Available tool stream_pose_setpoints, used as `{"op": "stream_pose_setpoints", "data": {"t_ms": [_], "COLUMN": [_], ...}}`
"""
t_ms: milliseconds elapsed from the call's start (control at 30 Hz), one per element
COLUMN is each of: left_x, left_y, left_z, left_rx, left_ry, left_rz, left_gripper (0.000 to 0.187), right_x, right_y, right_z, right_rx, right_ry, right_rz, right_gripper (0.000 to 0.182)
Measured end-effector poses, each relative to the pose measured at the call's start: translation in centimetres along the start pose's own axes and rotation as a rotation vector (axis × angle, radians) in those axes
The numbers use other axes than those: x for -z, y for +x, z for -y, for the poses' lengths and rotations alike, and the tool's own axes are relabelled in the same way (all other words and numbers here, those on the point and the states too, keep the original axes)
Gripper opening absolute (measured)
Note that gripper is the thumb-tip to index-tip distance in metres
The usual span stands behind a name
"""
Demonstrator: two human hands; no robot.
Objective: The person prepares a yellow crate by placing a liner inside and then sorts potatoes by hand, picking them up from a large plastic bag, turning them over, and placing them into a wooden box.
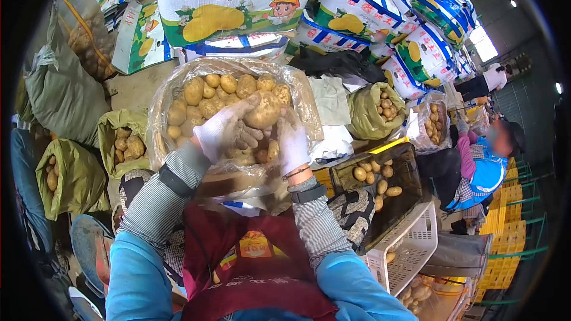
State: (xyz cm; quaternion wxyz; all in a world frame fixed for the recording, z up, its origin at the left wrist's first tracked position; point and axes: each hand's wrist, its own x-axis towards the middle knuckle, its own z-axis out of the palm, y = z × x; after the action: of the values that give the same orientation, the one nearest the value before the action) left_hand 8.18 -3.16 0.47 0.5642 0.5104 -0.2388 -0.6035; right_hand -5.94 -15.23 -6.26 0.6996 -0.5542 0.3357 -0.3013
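Note:
A large potato (262, 112) is held up over a plastic-lined box (156, 122) of potatoes. My left hand (229, 129), in a white glove with dirty fingers, grips it from the left, thumb along its upper side and fingers curled below. On the potato's right side is my right hand (291, 142), also gloved, with its fingers against the edge; part of that contact is hidden. Potatoes of mixed sizes, such as a small potato (213, 80), fill the box under and beyond my hands. Clear plastic film (300, 92) hangs over the box's rim.
Printed potato cartons (238, 6) stand ahead. Green sacks of potatoes lie left (124, 142) and right (375, 110). A dark crate (404, 172) with several potatoes and a white basket (410, 244) stand right. Beyond sits a co-worker in a blue vest (485, 169).

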Motion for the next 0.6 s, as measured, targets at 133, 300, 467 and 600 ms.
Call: {"op": "stream_pose_setpoints", "data": {"t_ms": [133,300,467,600], "left_x": [-1.1,-0.5,-1.1,-2.2], "left_y": [0.5,1.9,3.6,4.2], "left_z": [0.3,1.9,6.4,10.6], "left_rx": [0.057,-0.041,-0.009,0.167], "left_ry": [0.169,0.089,-0.137,-0.888], "left_rz": [-0.113,-0.050,0.414,0.795], "left_gripper": [0.046,0.044,0.039,0.043], "right_x": [-2.7,1.8,4.7,1.6], "right_y": [-3.3,1.1,3.3,2.6], "right_z": [6.4,3.7,4.6,7.6], "right_rx": [-0.170,-0.390,-0.366,-0.368], "right_ry": [0.431,1.182,1.462,1.460], "right_rz": [0.038,-0.147,-0.075,0.040], "right_gripper": [0.053,0.062,0.066,0.074]}}
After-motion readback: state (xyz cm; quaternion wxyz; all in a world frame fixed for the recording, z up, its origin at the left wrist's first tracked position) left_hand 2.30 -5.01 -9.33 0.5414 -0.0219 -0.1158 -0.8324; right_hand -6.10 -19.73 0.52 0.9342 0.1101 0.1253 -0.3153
